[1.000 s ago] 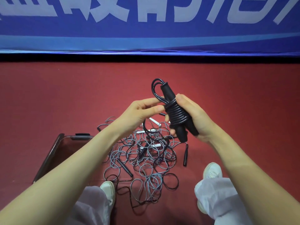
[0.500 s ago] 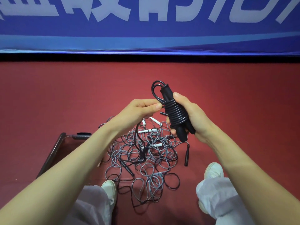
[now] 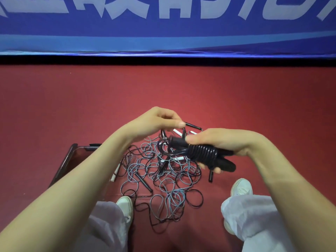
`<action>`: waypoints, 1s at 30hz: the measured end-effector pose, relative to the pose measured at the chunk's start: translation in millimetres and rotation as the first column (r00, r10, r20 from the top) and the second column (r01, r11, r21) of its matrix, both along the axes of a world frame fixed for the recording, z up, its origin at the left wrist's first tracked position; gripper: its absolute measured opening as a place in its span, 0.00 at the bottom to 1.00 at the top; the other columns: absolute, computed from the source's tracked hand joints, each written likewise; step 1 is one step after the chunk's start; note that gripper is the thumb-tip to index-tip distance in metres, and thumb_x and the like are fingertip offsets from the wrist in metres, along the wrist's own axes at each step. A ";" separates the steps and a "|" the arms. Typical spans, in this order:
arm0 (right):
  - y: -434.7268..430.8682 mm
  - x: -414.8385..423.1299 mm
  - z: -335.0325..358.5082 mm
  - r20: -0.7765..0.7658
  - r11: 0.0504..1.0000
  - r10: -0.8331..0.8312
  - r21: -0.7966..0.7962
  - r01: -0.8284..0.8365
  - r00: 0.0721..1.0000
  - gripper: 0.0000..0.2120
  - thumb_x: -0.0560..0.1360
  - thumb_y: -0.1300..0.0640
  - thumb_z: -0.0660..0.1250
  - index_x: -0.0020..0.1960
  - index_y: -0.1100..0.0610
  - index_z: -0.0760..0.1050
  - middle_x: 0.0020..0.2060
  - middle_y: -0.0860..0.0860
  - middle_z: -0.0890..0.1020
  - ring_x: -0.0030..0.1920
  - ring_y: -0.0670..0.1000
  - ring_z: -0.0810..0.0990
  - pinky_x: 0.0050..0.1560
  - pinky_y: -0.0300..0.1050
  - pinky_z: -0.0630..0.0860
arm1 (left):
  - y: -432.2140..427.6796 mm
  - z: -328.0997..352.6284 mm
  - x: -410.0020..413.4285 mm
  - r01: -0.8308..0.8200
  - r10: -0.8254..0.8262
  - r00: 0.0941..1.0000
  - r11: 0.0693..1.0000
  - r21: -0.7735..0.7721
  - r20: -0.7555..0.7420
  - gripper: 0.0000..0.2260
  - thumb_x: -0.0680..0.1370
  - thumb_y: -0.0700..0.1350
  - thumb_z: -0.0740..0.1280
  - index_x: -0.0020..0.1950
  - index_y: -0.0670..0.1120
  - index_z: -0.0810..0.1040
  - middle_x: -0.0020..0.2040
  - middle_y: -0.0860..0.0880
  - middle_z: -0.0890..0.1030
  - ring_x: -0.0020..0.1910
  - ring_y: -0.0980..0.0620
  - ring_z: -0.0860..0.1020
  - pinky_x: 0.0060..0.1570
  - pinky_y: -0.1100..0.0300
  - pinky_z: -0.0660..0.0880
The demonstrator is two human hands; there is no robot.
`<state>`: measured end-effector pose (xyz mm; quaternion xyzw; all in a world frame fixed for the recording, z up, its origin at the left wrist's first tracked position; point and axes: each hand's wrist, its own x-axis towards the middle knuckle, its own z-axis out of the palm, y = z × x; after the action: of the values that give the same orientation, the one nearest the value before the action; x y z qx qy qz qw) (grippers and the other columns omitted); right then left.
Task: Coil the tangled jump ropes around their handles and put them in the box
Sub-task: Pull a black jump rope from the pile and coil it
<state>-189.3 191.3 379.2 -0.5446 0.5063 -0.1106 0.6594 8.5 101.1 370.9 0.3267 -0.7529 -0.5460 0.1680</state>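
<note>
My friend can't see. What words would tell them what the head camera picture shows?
A person's right hand grips a black jump rope coiled around its handles, with the left hand just beside it. Below, on a red floor, lies a tangle of grey and black ropes, and a clear box sits to its left.

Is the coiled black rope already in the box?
No, the right hand holds the coiled black rope above the tangle on the floor, while the box stands apart at the left.
</note>
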 end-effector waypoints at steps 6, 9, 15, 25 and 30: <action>-10.6 2.2 -15.0 -0.591 0.904 -0.334 -0.421 0.073 0.734 0.24 0.71 0.31 0.62 0.63 0.41 0.71 0.52 0.51 0.81 0.45 0.54 0.82 0.50 0.49 0.77 | 16.1 -14.3 -24.3 -0.165 0.170 0.984 0.982 -0.096 0.046 0.09 0.76 0.47 0.71 0.41 0.43 0.77 0.30 0.53 0.77 0.26 0.57 0.68 0.30 0.62 0.63; -9.3 3.4 -10.9 -0.615 0.769 -0.543 -0.637 0.045 0.572 0.24 0.76 0.33 0.57 0.70 0.37 0.63 0.61 0.50 0.79 0.59 0.57 0.77 0.52 0.49 0.70 | 21.6 -18.7 -29.6 -0.219 0.233 0.968 0.967 0.133 -0.097 0.08 0.80 0.45 0.65 0.42 0.46 0.70 0.30 0.49 0.75 0.22 0.56 0.63 0.26 0.63 0.58; -4.7 -0.9 -5.0 -0.435 0.578 -0.685 -0.813 0.072 0.585 0.18 0.77 0.36 0.58 0.65 0.40 0.65 0.51 0.45 0.77 0.47 0.52 0.74 0.46 0.46 0.63 | 17.9 -14.1 -20.6 -0.027 0.099 0.985 0.900 0.434 -0.144 0.07 0.80 0.45 0.62 0.50 0.42 0.77 0.31 0.51 0.70 0.25 0.58 0.59 0.26 0.65 0.55; -3.5 -1.0 -4.2 0.054 0.667 -0.482 -0.625 0.406 0.875 0.17 0.69 0.38 0.69 0.56 0.40 0.75 0.37 0.58 0.81 0.34 0.54 0.80 0.40 0.53 0.79 | 7.8 -22.5 -17.5 -0.075 0.177 0.930 0.949 0.306 -0.321 0.07 0.72 0.44 0.73 0.48 0.47 0.79 0.34 0.54 0.72 0.31 0.58 0.64 0.33 0.66 0.61; -0.9 2.9 -0.4 0.301 0.775 -0.450 -0.337 0.535 0.841 0.25 0.70 0.41 0.64 0.53 0.61 0.68 0.33 0.60 0.80 0.24 0.55 0.77 0.26 0.45 0.77 | 16.9 -12.9 -19.1 -0.004 0.102 0.907 0.973 0.233 -0.409 0.08 0.75 0.40 0.68 0.54 0.46 0.77 0.31 0.59 0.74 0.29 0.61 0.65 0.32 0.66 0.60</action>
<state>-186.4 190.4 378.8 -0.5030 0.5270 -0.4381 0.5266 -10.6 118.0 358.1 0.2397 -0.6230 -0.6806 0.3019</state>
